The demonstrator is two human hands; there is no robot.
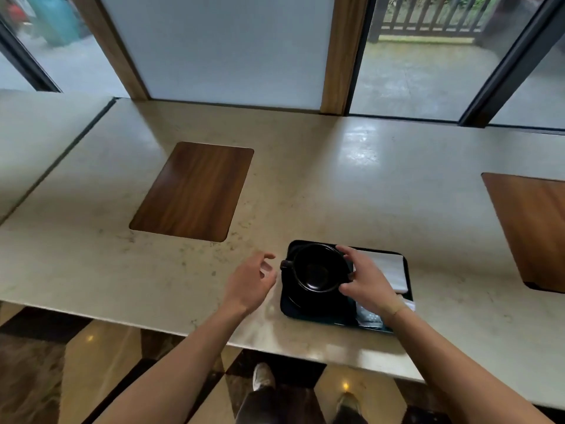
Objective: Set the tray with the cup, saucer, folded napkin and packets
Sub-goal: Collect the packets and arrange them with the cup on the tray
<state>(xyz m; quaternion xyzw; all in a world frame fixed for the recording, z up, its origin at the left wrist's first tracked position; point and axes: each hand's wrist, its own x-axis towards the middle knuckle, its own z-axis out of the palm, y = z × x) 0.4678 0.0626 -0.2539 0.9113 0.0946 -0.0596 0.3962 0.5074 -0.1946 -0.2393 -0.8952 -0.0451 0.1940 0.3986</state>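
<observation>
A black tray (318,317) lies near the front edge of the pale stone counter. On its left half a black cup (316,272) sits on a black saucer (293,301), its handle pointing left. My right hand (365,283) grips the cup's right rim between thumb and fingers. A folded white napkin (393,270) lies on the tray's right half, partly under that hand. Packets (370,318) show at the tray's front right corner beside my wrist. My left hand (252,281) hovers open just left of the tray, close to the cup handle and touching nothing.
A wooden placemat (192,191) lies on the counter (336,194) to the far left, and another wooden placemat (533,231) at the right edge. Windows and wooden posts rise behind the counter. My feet show on the floor below the counter's front edge.
</observation>
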